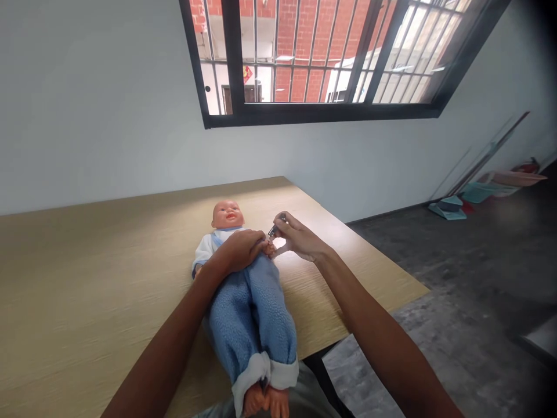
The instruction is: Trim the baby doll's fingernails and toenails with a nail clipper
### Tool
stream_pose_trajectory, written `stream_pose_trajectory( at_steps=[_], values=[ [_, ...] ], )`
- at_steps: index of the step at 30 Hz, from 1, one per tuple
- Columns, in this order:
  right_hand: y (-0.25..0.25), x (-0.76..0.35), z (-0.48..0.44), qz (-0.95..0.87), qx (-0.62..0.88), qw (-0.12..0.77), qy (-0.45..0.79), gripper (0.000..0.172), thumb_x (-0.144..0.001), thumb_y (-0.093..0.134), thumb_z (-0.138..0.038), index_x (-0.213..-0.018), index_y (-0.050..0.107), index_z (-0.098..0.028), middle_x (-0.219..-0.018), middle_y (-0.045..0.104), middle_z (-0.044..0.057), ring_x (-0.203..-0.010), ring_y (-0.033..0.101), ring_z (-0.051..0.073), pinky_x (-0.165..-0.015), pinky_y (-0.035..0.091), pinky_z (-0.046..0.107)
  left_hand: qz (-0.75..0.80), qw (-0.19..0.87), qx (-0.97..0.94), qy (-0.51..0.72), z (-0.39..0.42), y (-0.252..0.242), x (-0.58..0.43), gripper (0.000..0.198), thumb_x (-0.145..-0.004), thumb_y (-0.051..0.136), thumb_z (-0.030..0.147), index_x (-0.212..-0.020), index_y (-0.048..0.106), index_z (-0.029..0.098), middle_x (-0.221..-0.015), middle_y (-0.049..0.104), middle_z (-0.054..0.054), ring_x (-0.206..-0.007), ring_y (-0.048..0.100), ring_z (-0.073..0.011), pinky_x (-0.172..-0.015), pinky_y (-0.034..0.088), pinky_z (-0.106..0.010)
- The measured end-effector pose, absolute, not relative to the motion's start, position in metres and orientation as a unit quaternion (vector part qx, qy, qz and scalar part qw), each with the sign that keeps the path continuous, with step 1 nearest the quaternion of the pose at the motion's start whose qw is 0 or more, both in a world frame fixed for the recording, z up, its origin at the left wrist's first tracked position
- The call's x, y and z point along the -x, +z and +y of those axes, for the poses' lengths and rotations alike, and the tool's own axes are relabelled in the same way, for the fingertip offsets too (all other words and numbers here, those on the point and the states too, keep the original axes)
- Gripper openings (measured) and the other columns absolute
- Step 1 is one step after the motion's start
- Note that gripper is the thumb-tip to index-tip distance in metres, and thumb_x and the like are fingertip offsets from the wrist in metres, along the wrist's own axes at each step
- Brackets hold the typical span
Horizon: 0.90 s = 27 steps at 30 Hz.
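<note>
A baby doll [227, 216] in blue fleece trousers [250, 316] and a white top lies on its back on the wooden table [87, 278], head away from me, feet at the near edge. My left hand [241, 248] is closed over the doll's chest and grips the doll's small hand at its right side. My right hand [296, 237] is pinched on a small metal nail clipper [275, 228], held right at the doll's fingers.
The table's right edge runs close to my right arm, with dark concrete floor [456, 278] beyond. A grey wall and a barred window [331, 58] lie ahead. Boards and teal sheets [474, 191] lean in the far right corner.
</note>
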State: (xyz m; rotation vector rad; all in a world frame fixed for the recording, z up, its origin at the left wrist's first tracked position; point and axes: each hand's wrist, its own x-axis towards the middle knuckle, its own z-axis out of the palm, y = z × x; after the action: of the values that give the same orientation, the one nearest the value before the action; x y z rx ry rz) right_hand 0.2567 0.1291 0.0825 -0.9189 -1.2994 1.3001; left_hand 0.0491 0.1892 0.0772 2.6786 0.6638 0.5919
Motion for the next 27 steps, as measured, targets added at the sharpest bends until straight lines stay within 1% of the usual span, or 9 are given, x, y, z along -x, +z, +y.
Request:
stream_pose_trajectory(
  at_steps=[2,4,6,11,16,18,22,24,27],
  values=[
    [0.084,-0.256,0.13,-0.528,0.367,0.543,0.54,0.03,-0.104,0.062,-0.045,-0.114,0.063,-0.017,-0.094,0.065,0.001,-0.079,0.067,0.015,-0.068,0.061,0.031,0.235,0.175,-0.929,0.224,0.188,0.079,-0.049,0.029,-0.106,0.04,0.033,-0.102,0.065,0.019,-0.099,0.076,-0.01,-0.091,0.069,-0.0255,-0.084,0.052,-0.036],
    [0.084,-0.254,0.131,-0.518,0.356,0.566,0.533,0.028,-0.104,0.062,-0.045,-0.11,0.062,-0.018,-0.088,0.062,-0.001,-0.079,0.066,0.015,-0.067,0.061,0.031,0.237,0.195,-0.92,0.242,0.188,0.08,-0.05,0.029,-0.107,0.041,0.035,-0.115,0.063,0.019,-0.104,0.077,-0.009,-0.092,0.07,-0.0247,-0.083,0.052,-0.035],
    [0.083,-0.25,0.133,-0.514,0.352,0.584,0.521,0.027,-0.104,0.062,-0.045,-0.109,0.061,-0.019,-0.086,0.061,-0.002,-0.078,0.066,0.015,-0.066,0.06,0.03,0.239,0.216,-0.911,0.256,0.19,0.08,-0.051,0.03,-0.106,0.043,0.038,-0.12,0.063,0.02,-0.106,0.078,-0.007,-0.091,0.071,-0.0231,-0.081,0.052,-0.033],
    [0.073,-0.242,0.138,-0.527,0.358,0.599,0.485,0.032,-0.104,0.062,-0.044,-0.121,0.063,-0.017,-0.106,0.068,0.005,-0.083,0.068,0.016,-0.072,0.061,0.032,0.227,0.264,-0.898,0.271,0.203,0.077,-0.052,0.034,-0.104,0.043,0.039,-0.103,0.069,0.017,-0.098,0.078,-0.006,-0.086,0.068,-0.02,-0.081,0.053,-0.029],
    [0.068,-0.242,0.141,-0.58,0.383,0.58,0.425,0.034,-0.103,0.064,-0.042,-0.127,0.062,-0.017,-0.118,0.069,0.007,-0.094,0.071,0.019,-0.08,0.063,0.037,0.214,0.283,-0.896,0.268,0.211,0.073,-0.053,0.036,-0.103,0.043,0.039,-0.091,0.069,0.017,-0.089,0.076,-0.005,-0.079,0.066,-0.0181,-0.077,0.053,-0.028],
    [0.071,-0.245,0.144,-0.612,0.394,0.565,0.388,0.034,-0.103,0.065,-0.041,-0.128,0.062,-0.017,-0.12,0.068,0.008,-0.096,0.071,0.02,-0.081,0.063,0.038,0.219,0.28,-0.895,0.27,0.211,0.071,-0.053,0.036,-0.103,0.043,0.039,-0.091,0.069,0.017,-0.089,0.076,-0.005,-0.079,0.066,-0.0185,-0.078,0.053,-0.029],
    [0.083,-0.254,0.154,-0.689,0.406,0.515,0.309,0.031,-0.102,0.066,-0.039,-0.125,0.064,-0.017,-0.119,0.069,0.007,-0.098,0.07,0.02,-0.084,0.062,0.039,0.23,0.27,-0.892,0.28,0.209,0.066,-0.055,0.035,-0.105,0.041,0.037,-0.094,0.069,0.018,-0.097,0.078,-0.007,-0.087,0.067,-0.0211,-0.085,0.053,-0.033],
    [0.09,-0.257,0.158,-0.726,0.405,0.481,0.278,0.029,-0.102,0.067,-0.038,-0.121,0.065,-0.017,-0.116,0.069,0.007,-0.096,0.07,0.02,-0.084,0.062,0.039,0.234,0.262,-0.893,0.283,0.209,0.064,-0.055,0.034,-0.104,0.041,0.035,-0.095,0.068,0.018,-0.097,0.077,-0.007,-0.087,0.067,-0.0223,-0.086,0.052,-0.035],
    [0.098,-0.26,0.16,-0.766,0.405,0.439,0.239,0.026,-0.102,0.067,-0.038,-0.117,0.066,-0.016,-0.109,0.069,0.005,-0.089,0.069,0.018,-0.079,0.061,0.036,0.236,0.252,-0.894,0.285,0.208,0.062,-0.055,0.031,-0.104,0.041,0.033,-0.097,0.067,0.018,-0.097,0.077,-0.008,-0.088,0.067,-0.0236,-0.087,0.052,-0.036]
  ],
)
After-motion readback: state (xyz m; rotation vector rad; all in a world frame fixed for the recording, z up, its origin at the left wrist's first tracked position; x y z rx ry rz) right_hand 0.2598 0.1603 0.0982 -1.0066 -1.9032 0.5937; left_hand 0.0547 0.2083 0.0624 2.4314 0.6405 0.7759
